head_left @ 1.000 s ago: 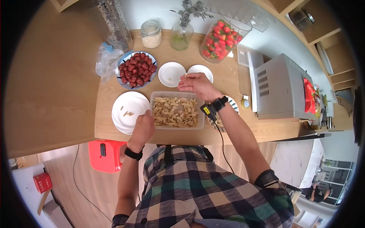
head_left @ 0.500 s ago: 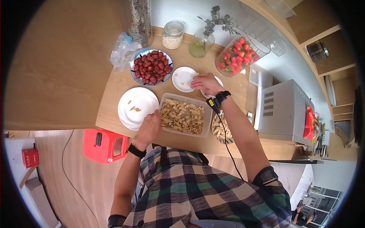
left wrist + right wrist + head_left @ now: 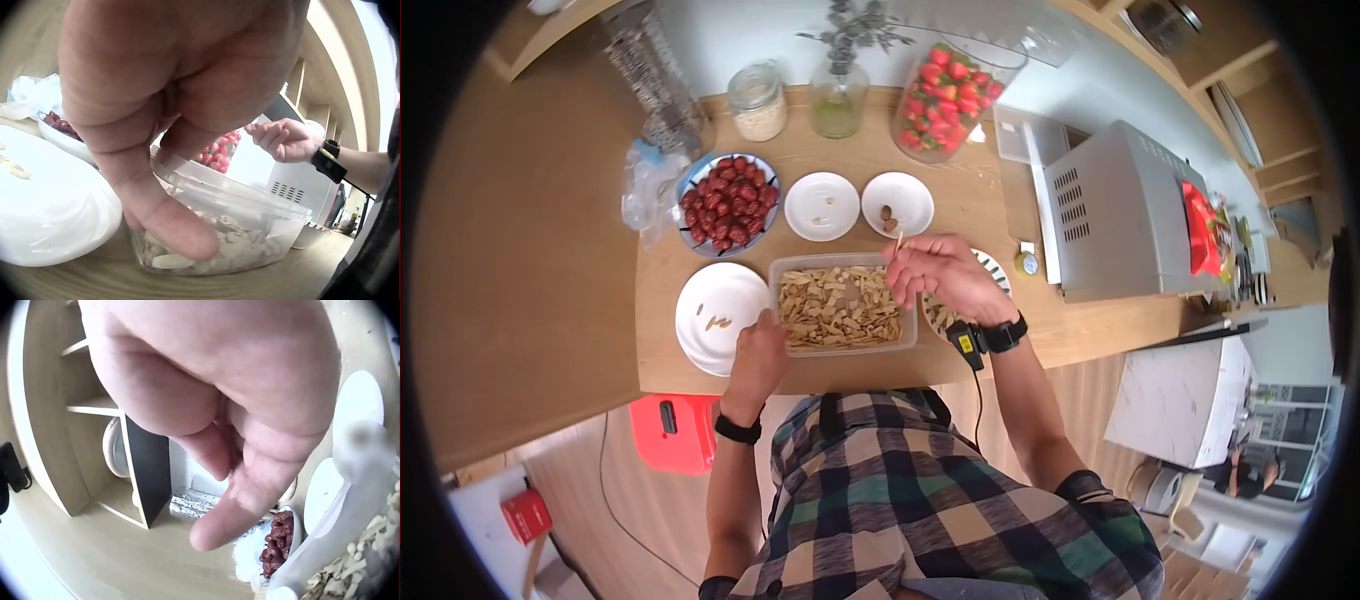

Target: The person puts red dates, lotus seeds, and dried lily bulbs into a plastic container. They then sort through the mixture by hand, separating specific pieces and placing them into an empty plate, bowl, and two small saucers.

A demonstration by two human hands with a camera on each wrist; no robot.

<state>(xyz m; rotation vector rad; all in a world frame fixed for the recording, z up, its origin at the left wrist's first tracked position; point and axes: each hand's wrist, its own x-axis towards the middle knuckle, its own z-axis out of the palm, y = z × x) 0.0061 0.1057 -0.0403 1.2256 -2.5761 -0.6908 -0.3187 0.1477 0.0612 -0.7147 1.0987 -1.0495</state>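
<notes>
My right hand (image 3: 945,275) is over the right end of a clear plastic container (image 3: 845,350), pinching a small pale sliver (image 3: 899,240) between thumb and fingertips. The container holds many pale dried slices (image 3: 840,305). My left hand (image 3: 758,360) grips the container's left wall; in the left wrist view its thumb (image 3: 187,234) lies along the outside. Left of that hand, a white plate (image 3: 720,350) bears several tan slivers (image 3: 719,323). Behind the container stand two small white dishes: the left dish (image 3: 805,222) has pale bits, the right dish (image 3: 913,195) small brown lumps (image 3: 887,214).
A plate of red dates (image 3: 730,205) and a plastic bag (image 3: 645,190) lie back left. A jar (image 3: 757,105), a vase (image 3: 838,112) and a strawberry container (image 3: 945,105) line the wall. Under my right wrist is a patterned plate (image 3: 994,268); the grey microwave (image 3: 1125,220) stands right.
My right hand has come back from above the small dishes towards the container, uncovering the right dish and its brown lumps. The left hand stays at the container's left side. The head view has shifted.
</notes>
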